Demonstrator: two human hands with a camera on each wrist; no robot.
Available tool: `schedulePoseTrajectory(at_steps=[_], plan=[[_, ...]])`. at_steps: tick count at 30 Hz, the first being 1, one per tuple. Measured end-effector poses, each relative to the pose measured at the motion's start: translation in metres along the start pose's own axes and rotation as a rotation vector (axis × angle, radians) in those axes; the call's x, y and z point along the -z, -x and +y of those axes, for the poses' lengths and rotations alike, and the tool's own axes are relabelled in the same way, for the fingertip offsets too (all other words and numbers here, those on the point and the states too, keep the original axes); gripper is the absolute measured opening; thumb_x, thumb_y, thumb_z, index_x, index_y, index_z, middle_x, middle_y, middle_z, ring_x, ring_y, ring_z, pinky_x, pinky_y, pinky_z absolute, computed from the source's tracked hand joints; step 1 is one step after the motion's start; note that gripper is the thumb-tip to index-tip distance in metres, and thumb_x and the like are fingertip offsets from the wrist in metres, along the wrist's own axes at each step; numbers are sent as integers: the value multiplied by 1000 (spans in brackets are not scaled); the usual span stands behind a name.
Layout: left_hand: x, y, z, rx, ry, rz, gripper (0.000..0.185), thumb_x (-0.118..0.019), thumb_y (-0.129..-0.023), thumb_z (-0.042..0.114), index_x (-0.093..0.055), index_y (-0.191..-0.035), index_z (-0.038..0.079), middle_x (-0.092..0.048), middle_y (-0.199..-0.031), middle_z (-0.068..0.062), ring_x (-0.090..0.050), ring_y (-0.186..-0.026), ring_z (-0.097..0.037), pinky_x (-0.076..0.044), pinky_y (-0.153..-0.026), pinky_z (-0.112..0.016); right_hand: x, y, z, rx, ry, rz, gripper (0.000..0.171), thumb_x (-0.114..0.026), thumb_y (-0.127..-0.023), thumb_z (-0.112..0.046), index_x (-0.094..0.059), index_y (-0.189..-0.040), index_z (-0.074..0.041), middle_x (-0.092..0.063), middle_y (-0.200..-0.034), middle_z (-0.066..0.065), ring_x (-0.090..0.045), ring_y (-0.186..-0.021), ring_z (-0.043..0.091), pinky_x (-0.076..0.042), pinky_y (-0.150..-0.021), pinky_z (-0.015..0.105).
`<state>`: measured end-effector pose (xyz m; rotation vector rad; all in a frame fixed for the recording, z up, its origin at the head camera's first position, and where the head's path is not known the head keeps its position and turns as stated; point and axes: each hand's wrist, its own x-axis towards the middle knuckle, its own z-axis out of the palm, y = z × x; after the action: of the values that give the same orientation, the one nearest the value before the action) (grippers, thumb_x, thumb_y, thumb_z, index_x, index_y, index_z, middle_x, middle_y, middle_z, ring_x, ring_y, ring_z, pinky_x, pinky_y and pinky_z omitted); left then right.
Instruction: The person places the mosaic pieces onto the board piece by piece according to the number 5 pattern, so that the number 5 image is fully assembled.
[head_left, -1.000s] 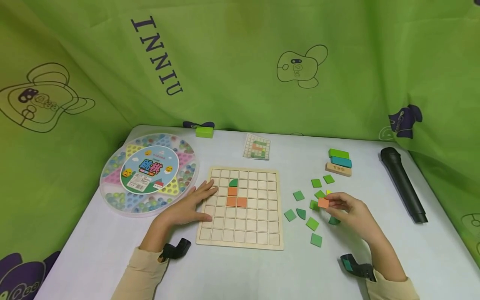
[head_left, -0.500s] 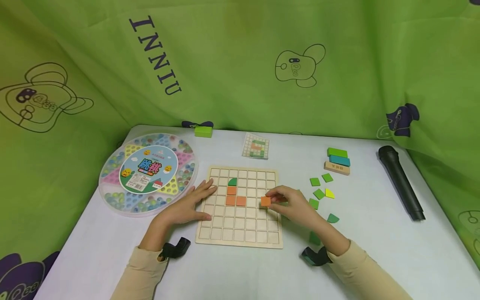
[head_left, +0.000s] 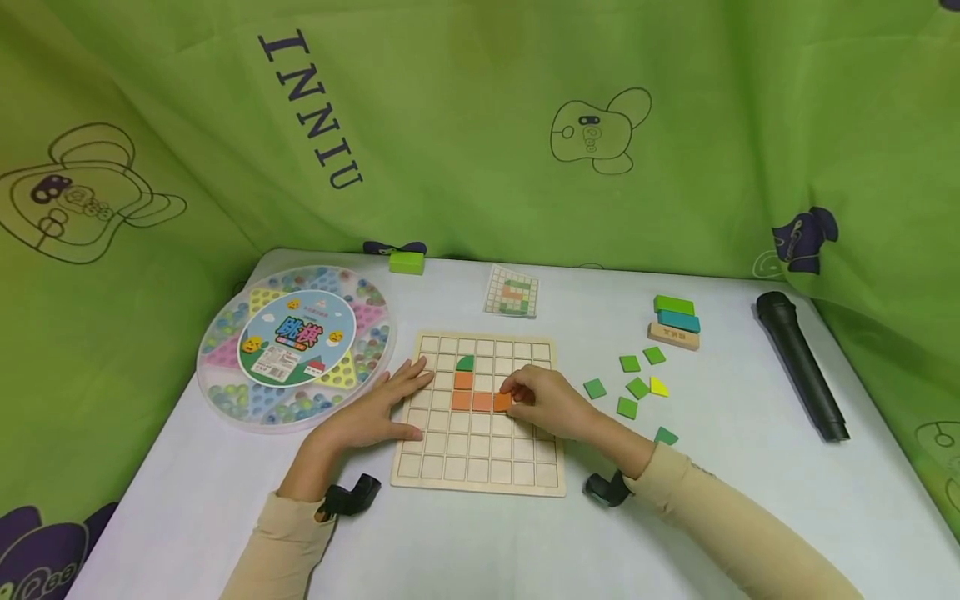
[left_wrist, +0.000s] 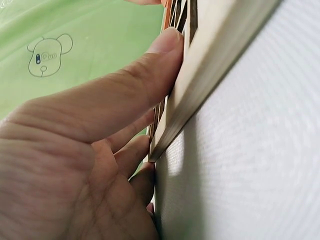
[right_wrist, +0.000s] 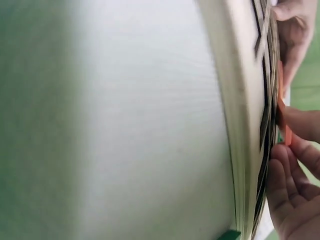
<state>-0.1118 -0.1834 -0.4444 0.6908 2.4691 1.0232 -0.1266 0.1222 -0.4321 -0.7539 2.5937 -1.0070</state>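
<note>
A wooden grid board (head_left: 480,460) lies on the white table. My left hand (head_left: 367,417) rests on its left edge with fingers spread; in the left wrist view the thumb (left_wrist: 135,80) lies on the frame. My right hand (head_left: 553,404) pinches an orange square tile (head_left: 502,402) at a cell of the board, beside another orange tile (head_left: 482,402) in the same row. In the right wrist view the pinched tile (right_wrist: 288,134) stands tilted between thumb and fingers. An orange tile (head_left: 463,381) and a green quarter-round tile (head_left: 465,363) sit higher in the grid.
Several green tiles (head_left: 637,387) and a yellow piece (head_left: 658,386) lie right of the board. Behind it is a pattern card (head_left: 512,292). A round marble game box (head_left: 298,340) stands left, stacked blocks (head_left: 675,323) and a black microphone (head_left: 802,367) right.
My right hand has carried the orange tile left from the loose pieces onto the board, to the end of the orange row. The left hand has stayed in place.
</note>
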Motion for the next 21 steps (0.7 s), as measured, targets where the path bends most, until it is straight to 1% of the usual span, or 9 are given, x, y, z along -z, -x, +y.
schedulePoseTrajectory(at_steps=[7,11,14,17,21], plan=[[0,1,1,0,-3,0,88,-75,-79,32,-28,-150,13,-8,-160,-8,-1,-147,-30,1,-118,-53,-1,0,-3,14,63,-1,25,-74,-81,-12,-66,-104,-6,-61,-97,2,-56,-86,11,-51,-75,23],[-1,0,-1,-4,-6,-1,88,-75,-79,34,-28,-150,14,-8,-160,-7,-1,-148,-30,1,-118,-53,4,6,2,3,9,11,33,-74,-81,-14,-65,-112,-6,-63,-105,3,-59,-94,14,-53,-83,27],[-1,-1,-1,-9,-2,-2,88,-75,-79,35,-28,-150,15,-9,-160,-7,-1,-148,-30,2,-118,-53,17,14,11,-10,-42,46,37,-73,-83,-14,-63,-118,-6,-64,-113,5,-61,-101,19,-53,-88,34],[-1,0,-1,-10,3,0,88,-75,-79,34,-28,-150,14,-9,-160,-7,-1,-148,-29,2,-118,-53,34,24,25,-15,-58,78,39,-71,-84,-12,-61,-121,-4,-63,-118,9,-60,-106,25,-52,-91,41],[0,0,0,-6,3,-1,88,-75,-79,34,-28,-150,14,-9,-160,-8,-1,-148,-29,1,-118,-52,55,38,47,-78,-71,89,40,-69,-85,-10,-59,-124,-2,-62,-121,13,-59,-110,30,-50,-94,47]])
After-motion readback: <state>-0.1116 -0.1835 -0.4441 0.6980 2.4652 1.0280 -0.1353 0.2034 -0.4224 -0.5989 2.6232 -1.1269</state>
